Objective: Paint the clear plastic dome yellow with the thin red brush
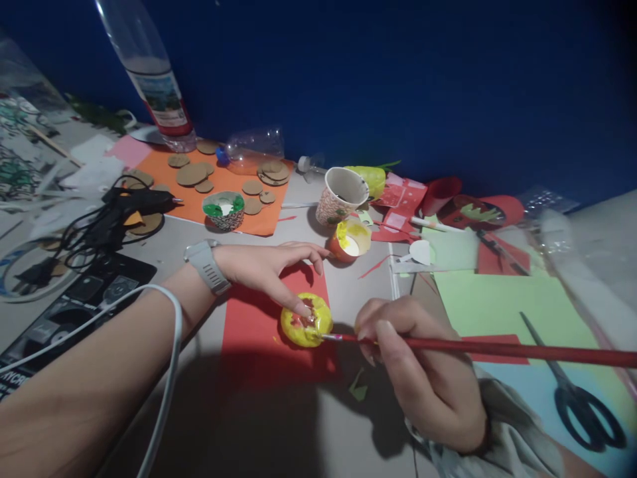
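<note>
A round piece painted yellow around its edge [318, 312], with a brownish red centre, lies on a sheet of red paper [249, 338]. My left hand [263, 269] presses its thumb onto that centre while its other fingers reach out, spread, toward a small cut paper cup with yellow paint [352, 242]. In my right hand [418, 358] is a paintbrush with a long red handle [497, 346], pinched between thumb and fingers. Its tip touches the lower right edge of the yellow ring.
Behind stand a patterned paper cup [336, 199] and a cut cup with green paint [223, 211]. Cardboard discs [192, 174] lie on orange paper [263, 222] beside a tall bottle [162, 99]. Scissors [567, 385] lie right. A glue gun [144, 199] and white cable [172, 358] are left.
</note>
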{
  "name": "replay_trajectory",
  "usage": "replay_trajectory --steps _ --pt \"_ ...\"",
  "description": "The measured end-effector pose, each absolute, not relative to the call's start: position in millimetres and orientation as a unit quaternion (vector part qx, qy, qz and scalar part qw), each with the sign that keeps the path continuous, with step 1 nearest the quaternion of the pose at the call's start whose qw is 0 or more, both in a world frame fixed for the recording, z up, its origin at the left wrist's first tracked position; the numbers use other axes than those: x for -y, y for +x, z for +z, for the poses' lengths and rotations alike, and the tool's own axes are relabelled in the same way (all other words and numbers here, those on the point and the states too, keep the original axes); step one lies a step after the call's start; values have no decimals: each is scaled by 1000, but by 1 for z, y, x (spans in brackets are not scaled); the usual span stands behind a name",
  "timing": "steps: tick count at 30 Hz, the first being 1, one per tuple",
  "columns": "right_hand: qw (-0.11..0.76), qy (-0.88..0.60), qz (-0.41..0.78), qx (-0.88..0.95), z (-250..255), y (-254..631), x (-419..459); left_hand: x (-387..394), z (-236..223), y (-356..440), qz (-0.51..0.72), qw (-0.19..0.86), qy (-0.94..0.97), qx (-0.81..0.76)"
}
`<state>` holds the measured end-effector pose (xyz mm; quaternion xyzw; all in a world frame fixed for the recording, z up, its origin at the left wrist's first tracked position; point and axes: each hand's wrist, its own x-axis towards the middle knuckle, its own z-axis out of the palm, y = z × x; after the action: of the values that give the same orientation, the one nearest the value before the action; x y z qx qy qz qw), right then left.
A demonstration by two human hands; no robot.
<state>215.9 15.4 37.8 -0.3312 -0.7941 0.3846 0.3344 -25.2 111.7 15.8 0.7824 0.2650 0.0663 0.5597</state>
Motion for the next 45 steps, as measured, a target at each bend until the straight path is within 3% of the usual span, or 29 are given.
replay_trajectory --steps 15,20,24,29,45 --pt "347 -412 374 755 49 217 -17 -112 17 -25 59 561 782 -265" --pt "307 -384 381 783 51 216 -17 -113 17 -26 60 563 782 -261" --pt "338 -386 367 776 53 215 -18 -113 16 -25 62 552 790 -259" --pt "287 -340 355 822 55 215 -19 -113 16 -25 60 554 789 -260" --pt "281 -336 318 841 60 208 -19 -112 17 -25 57 550 791 -263"
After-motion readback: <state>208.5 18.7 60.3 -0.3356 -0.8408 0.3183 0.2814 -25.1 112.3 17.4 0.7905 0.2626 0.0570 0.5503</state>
